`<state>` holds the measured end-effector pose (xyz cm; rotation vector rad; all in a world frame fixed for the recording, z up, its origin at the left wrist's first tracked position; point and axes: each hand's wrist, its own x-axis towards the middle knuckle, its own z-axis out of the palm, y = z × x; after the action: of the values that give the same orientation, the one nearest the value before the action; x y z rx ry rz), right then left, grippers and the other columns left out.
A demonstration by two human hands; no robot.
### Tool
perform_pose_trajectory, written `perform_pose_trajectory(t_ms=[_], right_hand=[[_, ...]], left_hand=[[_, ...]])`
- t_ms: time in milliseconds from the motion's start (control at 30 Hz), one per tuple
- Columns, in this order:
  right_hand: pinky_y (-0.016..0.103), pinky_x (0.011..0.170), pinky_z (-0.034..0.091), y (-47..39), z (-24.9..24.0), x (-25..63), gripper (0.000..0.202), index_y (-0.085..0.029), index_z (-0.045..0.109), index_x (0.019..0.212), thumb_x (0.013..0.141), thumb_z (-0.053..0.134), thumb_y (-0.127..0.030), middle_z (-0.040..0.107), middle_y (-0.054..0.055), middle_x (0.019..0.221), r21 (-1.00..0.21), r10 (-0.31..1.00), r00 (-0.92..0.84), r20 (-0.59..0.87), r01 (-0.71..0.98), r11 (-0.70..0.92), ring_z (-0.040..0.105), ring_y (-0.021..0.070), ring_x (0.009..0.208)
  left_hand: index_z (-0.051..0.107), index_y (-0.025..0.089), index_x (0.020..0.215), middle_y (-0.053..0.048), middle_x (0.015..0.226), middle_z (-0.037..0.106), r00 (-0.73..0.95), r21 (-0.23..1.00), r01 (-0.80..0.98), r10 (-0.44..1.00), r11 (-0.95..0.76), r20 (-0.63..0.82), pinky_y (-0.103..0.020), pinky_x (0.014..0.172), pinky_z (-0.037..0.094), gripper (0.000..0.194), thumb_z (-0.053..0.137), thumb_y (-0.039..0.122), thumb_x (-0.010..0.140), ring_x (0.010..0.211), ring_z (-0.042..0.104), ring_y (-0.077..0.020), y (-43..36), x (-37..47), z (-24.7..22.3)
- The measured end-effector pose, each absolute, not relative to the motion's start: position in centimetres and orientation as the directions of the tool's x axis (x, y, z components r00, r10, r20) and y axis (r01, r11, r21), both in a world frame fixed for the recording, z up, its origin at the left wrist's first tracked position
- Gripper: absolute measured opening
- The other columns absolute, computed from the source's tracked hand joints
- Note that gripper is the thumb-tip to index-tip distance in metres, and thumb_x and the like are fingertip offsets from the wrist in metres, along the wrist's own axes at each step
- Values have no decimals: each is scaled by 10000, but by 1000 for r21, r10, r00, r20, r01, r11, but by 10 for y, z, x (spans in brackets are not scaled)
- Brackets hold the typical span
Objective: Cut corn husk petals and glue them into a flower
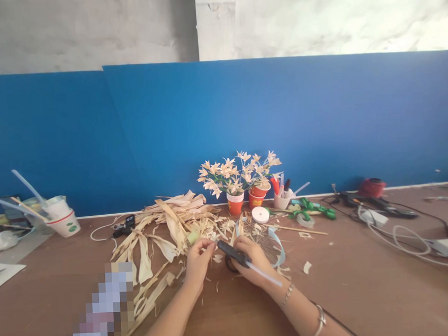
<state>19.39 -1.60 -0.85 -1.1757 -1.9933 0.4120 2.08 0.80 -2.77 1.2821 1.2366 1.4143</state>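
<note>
My right hand (252,258) is wrapped round a black hot glue gun (233,253), with a translucent glue stick (266,274) poking out of its back end. The gun's nozzle points left, close to the fingertips of my left hand (199,265). Those fingers are pinched together; what they hold is too small to make out. Just beyond my hands lie dry corn husks (174,229) and small husk scraps. Pale husk flowers (227,170) on green stems stand in red paper cups (235,204) farther back.
A white tape roll (260,215), green ribbon (311,209) and a thin wooden stick (297,229) lie behind my right hand. White paper cups (65,224) with glue sticks stand at left. Cables (405,237) and a red object (372,187) are at right. A blue partition (221,113) borders the table.
</note>
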Motion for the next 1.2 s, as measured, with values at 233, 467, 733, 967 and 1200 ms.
perform_pose_trajectory(t_ms=[233,467,733,967,1200], right_hand=[[242,660,445,-16,-7,195,128,-193,515,644,682,542,-75,540,23,774,-604,842,-272,465,598,527,545,149,693],[230,636,426,-18,-5,197,118,-193,509,642,679,548,-88,530,17,758,-581,847,-288,448,626,520,533,141,673],[208,573,369,-22,10,200,74,-198,519,672,723,543,-150,536,10,714,-494,805,-379,456,645,583,521,137,641],[219,533,307,-17,14,228,84,-209,540,617,679,560,-156,590,-1,601,-402,890,-270,367,817,414,511,146,557],[216,536,339,-16,33,240,110,-203,556,825,736,547,-267,611,6,669,-562,914,-29,404,780,274,536,156,577]], left_hand=[[650,179,702,-11,717,613,-109,976,57,970,-210,215,-254,701,425,195,640,373,693,738,560,-171,10,19,-30],[639,181,691,-13,707,599,-109,954,135,953,-269,284,-256,659,425,166,612,343,718,709,558,-172,11,19,-31],[671,225,728,-56,846,597,61,608,615,799,-503,599,-378,782,410,111,576,169,742,861,522,-241,3,10,-19],[671,229,702,-53,854,598,48,629,564,781,-535,622,-358,794,422,97,596,212,761,874,547,-228,7,11,-21],[637,179,708,-12,634,621,-77,931,231,948,-283,308,-272,593,444,148,608,322,732,592,565,-160,12,13,-29]])
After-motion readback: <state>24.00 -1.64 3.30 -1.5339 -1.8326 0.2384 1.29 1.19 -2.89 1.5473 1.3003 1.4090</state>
